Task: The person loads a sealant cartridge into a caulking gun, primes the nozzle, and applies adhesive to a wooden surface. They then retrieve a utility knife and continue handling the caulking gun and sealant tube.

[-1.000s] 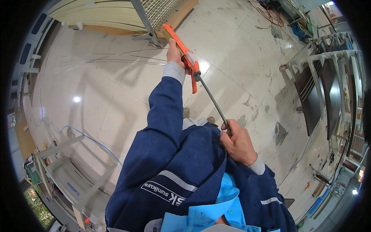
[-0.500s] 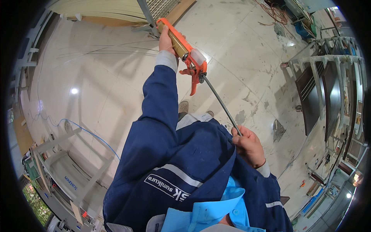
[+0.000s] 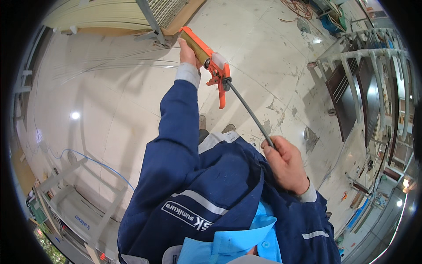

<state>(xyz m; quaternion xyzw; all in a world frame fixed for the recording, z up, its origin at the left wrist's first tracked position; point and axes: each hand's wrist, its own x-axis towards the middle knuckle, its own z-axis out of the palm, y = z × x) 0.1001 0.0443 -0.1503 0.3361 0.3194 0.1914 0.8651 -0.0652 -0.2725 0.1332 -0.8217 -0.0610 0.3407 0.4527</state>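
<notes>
An orange caulking gun (image 3: 216, 67) is held out in front of me, with a tan cartridge (image 3: 196, 49) lying in its cradle. My left hand (image 3: 187, 53) wraps round the cartridge and cradle from the left side. From the back of the gun a long dark metal rod (image 3: 249, 108) slants down to the right. The rod's end sits in my right hand (image 3: 286, 166), its fingers closed on it close to my jacket. The orange trigger hangs below the gun's body, and neither hand touches it.
At the right a grey rack (image 3: 351, 55) carries dark brown panels (image 3: 343, 100). A grey cart (image 3: 83, 215) stands at the lower left, near a blue hose (image 3: 99, 162). Thin strips (image 3: 127, 59) lie on the pale floor. A stack of cream sheets (image 3: 101, 15) rests at the far left.
The view has shifted slightly. The gun has come a little nearer in my left hand. My right hand has turned on the rod's end, with its back showing more.
</notes>
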